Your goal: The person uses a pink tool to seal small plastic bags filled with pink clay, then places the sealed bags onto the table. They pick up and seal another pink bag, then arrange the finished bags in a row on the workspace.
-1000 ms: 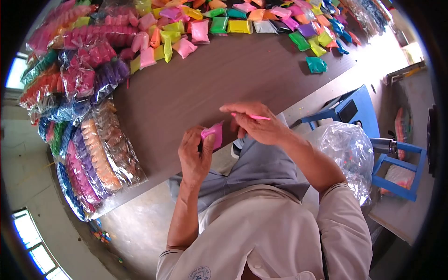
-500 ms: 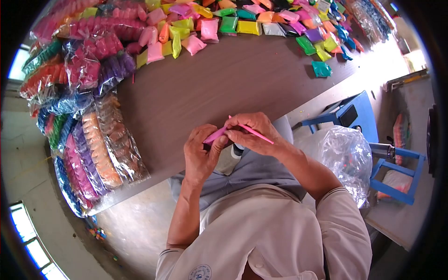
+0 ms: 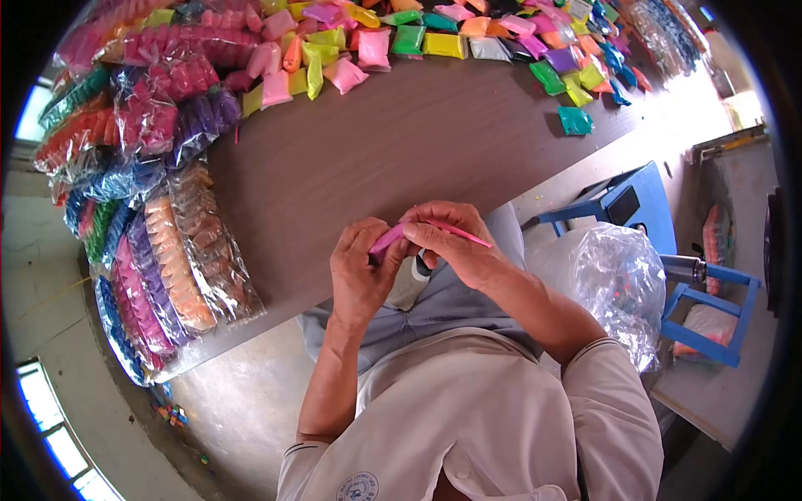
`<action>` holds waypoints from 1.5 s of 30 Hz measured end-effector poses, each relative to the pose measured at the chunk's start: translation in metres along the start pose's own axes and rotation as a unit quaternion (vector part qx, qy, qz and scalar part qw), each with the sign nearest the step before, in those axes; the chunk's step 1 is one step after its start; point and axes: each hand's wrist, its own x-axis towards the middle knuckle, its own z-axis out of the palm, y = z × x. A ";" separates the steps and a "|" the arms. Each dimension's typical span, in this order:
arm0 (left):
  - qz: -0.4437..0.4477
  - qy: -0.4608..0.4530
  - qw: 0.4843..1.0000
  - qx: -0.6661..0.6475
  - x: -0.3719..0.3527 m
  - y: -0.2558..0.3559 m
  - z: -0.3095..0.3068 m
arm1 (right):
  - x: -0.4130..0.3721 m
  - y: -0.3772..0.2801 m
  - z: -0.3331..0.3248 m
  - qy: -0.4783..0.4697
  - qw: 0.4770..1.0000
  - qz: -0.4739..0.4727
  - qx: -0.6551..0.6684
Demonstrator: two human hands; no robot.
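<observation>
Both my hands meet in front of my lap, near the table's edge. In my left hand [image 3: 359,265], fingers and thumb pinch a smooth pink piece of modelling clay [image 3: 387,240]. My right hand [image 3: 455,242] is closed round a thin pink modelling tool [image 3: 461,233], whose tail sticks out past the knuckles to the right. Its fingertips also touch the clay's right end. The fingers partly hide the clay and the tool's tip. Below the hands, a pale bottle [image 3: 408,286] with a dark top shows against my grey trousers.
Small bright packets [image 3: 445,45] lie along the far side of the brown table [image 3: 334,159]. Clear bags of coloured packets [image 3: 177,267] are stacked at left. A teal packet [image 3: 576,121] sits near the right edge. Beyond it stand a blue stool [image 3: 643,209] and a clear plastic bag [image 3: 618,284].
The clay has tilted more upright between my fingers. My right hand has turned slightly, and the tool's tail sits a little higher and flatter. Both hands keep their grip.
</observation>
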 end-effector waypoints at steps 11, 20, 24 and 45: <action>0.038 -0.009 0.999 0.025 0.004 0.002 -0.002 | 0.000 0.011 0.002 0.020 0.999 -0.019 0.046; 0.056 0.004 0.998 0.038 0.004 0.002 0.003 | 0.001 0.002 0.004 0.049 0.999 -0.007 -0.010; 0.056 -0.008 0.997 0.049 0.005 0.004 0.001 | 0.002 0.003 0.002 0.044 0.999 -0.010 -0.003; -0.087 -0.093 0.970 -0.206 0.005 -0.002 -0.019 | 0.022 -0.004 -0.027 -0.061 0.989 -0.098 0.093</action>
